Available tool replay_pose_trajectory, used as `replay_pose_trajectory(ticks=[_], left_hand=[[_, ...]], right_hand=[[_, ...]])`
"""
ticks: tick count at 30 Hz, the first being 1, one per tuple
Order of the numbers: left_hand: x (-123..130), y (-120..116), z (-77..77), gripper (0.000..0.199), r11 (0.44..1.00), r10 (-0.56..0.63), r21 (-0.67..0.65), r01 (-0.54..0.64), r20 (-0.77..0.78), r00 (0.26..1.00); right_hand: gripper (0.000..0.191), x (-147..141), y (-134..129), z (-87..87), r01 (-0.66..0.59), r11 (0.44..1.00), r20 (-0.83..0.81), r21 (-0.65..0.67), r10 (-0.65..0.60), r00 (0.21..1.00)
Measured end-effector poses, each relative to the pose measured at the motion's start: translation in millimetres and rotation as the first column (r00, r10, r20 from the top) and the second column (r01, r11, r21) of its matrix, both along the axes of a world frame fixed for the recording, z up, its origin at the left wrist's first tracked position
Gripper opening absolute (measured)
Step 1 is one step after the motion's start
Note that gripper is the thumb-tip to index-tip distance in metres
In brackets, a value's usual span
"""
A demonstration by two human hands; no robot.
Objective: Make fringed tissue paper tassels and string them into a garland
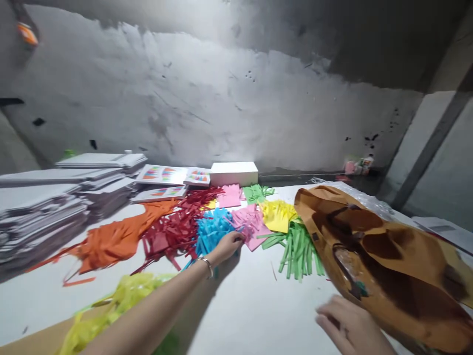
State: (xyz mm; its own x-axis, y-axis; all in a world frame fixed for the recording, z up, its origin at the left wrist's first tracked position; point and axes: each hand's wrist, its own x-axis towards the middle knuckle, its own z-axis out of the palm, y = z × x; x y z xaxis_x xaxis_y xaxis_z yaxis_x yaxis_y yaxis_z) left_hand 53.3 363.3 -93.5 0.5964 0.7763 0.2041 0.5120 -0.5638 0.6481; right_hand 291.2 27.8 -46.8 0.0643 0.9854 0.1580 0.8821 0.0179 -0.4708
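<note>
My left hand, with a bracelet at the wrist, reaches across the white table. Its fingers pinch the near edge of a pink fringed piece, beside a heap of blue fringe. Green strips and a yellow fringed piece lie just right of it. Dark red fringe and orange fringe spread to the left. My right hand is lower right, slightly blurred, above the table near the brown bag. Its fingers are loosely bent and apart, with nothing visible in them.
Stacks of flat white boxes fill the left side. Printed boxes and a white box stand at the back. A large brown bag sprawls on the right. Yellow fringe lies under my left forearm.
</note>
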Motion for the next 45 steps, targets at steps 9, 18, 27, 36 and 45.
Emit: replay_pose_trajectory(ticks=[9, 18, 27, 36, 45], left_hand=[[-7.5, -14.1, -14.8, 0.015, 0.996, 0.085, 0.025, -0.091, 0.176, 0.981], [-7.8, -14.1, -20.1, 0.025, 0.996, 0.071, 0.035, -0.081, 0.222, 0.972], [-8.1, -17.2, -19.6, 0.019, 0.996, -0.029, 0.09, 0.012, 0.184, 0.983], [-6.4, -15.9, -21.4, 0.023, 0.997, 0.018, 0.068, -0.032, 0.2, 0.98], [-7.6, -13.9, -22.3, 0.026, 0.995, 0.075, 0.04, -0.087, 0.233, 0.97]], right_hand=[[0.024, -113.2, 246.2, -29.3, 0.078, 0.995, 0.223, 0.064, -0.091, 0.971], [0.025, -81.8, 266.8, -60.4, 0.097, 0.994, 0.163, 0.04, -0.103, 0.981], [0.027, -75.2, 256.6, -61.8, 0.109, 0.986, 0.136, 0.126, -0.126, 0.983], [0.015, -94.2, 250.3, -50.6, 0.007, 0.994, 0.35, 0.112, -0.046, 0.936], [0.015, -110.8, 255.0, -48.4, 0.131, 0.986, 0.351, 0.102, -0.159, 0.923]])
